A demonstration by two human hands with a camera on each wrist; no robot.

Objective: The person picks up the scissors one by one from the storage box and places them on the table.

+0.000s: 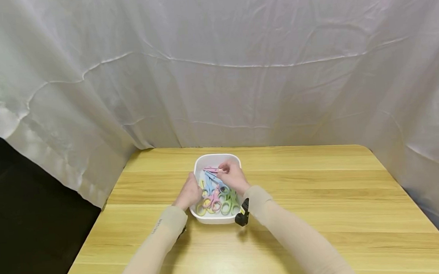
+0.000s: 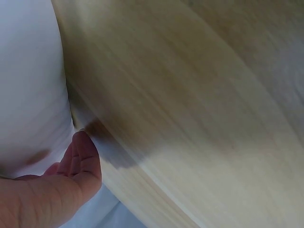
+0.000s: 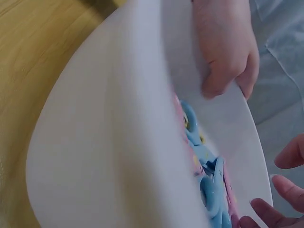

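A white plastic bin [image 1: 215, 221] stands on the table, with several pairs of scissors inside. Green scissors [image 1: 226, 207] and pink scissors [image 1: 216, 205] lie toward its near end, with yellow handles [image 1: 200, 209] beside them. Blue scissors [image 3: 216, 187] lie farther up, near another pink pair [image 1: 210, 169]. My left hand [image 1: 190, 193] grips the bin's left wall, thumb inside and fingers outside, as the right wrist view shows. Over the bin's right side reaches my right hand [image 1: 233, 177], close to the upper pink and blue scissors. Its fingers [image 3: 287, 190] are spread apart from the thumb, with nothing visible between them.
The bin sits near the back of a wooden table [image 1: 324, 214]. Behind the table and along its sides hangs a pale grey curtain [image 1: 239, 89]. A dark area [image 1: 25, 201] lies beyond the left edge. A small black camera [image 1: 242, 214] is strapped at my right wrist.
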